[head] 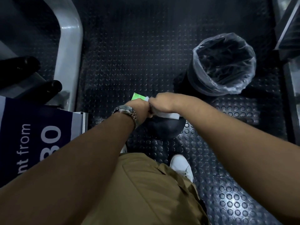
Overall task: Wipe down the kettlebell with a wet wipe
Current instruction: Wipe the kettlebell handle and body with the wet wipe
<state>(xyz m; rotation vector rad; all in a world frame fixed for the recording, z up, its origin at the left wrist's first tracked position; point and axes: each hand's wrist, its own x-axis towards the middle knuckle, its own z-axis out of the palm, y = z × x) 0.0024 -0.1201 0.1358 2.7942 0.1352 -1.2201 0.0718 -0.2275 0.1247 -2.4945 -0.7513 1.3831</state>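
A black kettlebell (pixel 167 129) stands on the studded rubber floor just below my hands, its handle hidden by them. My left hand (pixel 138 109), with a metal watch on the wrist, is closed around a green wet wipe packet (pixel 136 96) that sticks out above the knuckles. My right hand (pixel 162 103) presses against the left one and pinches a white wet wipe (pixel 168 115), which hangs out below the hand over the kettlebell. Both hands hover above the kettlebell's top.
A black bin with a clear plastic liner (pixel 225 64) stands at the upper right. A grey machine frame (pixel 71 51) with black grips runs along the left. A blue printed sign (pixel 32 140) lies at the left edge. My white shoe (pixel 182 166) is near the kettlebell.
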